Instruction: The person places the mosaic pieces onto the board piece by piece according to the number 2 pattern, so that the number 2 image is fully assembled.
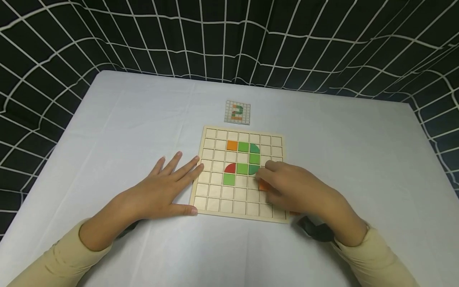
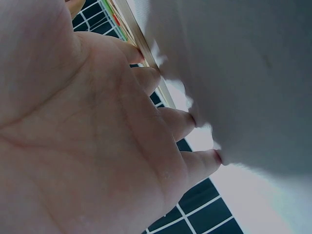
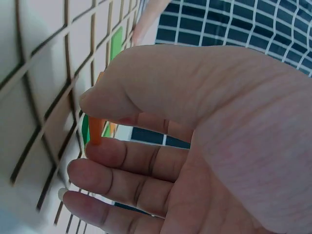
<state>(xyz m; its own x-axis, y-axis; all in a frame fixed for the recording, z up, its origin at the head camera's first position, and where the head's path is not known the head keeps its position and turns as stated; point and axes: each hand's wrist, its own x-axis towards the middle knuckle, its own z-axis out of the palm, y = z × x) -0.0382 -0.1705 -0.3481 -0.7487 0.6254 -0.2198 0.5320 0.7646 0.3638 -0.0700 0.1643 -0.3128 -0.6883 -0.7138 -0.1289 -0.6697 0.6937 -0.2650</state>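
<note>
A wooden grid board (image 1: 209, 190) lies on the table, holding an orange square, several green squares, two dark green quarter-rounds and a red quarter-round (image 1: 230, 168). My left hand (image 1: 161, 193) rests with fingers spread along the board's left side, fingertips and thumb touching its edge. Over the board's right part, my right hand (image 1: 297, 187) pinches an orange square tile (image 3: 95, 130) between thumb and finger. In the right wrist view that tile stands tilted on edge, close to the board's surface. The right hand hides several cells beneath it.
Behind the board lies a small pattern card (image 1: 237, 112) printed with a coloured figure on a grid. Another orange piece (image 1: 295, 213) peeks out by the board's lower right corner, mostly hidden by the right hand. Dark white-lined cloth (image 1: 229, 40) hangs behind the white table (image 1: 161, 107).
</note>
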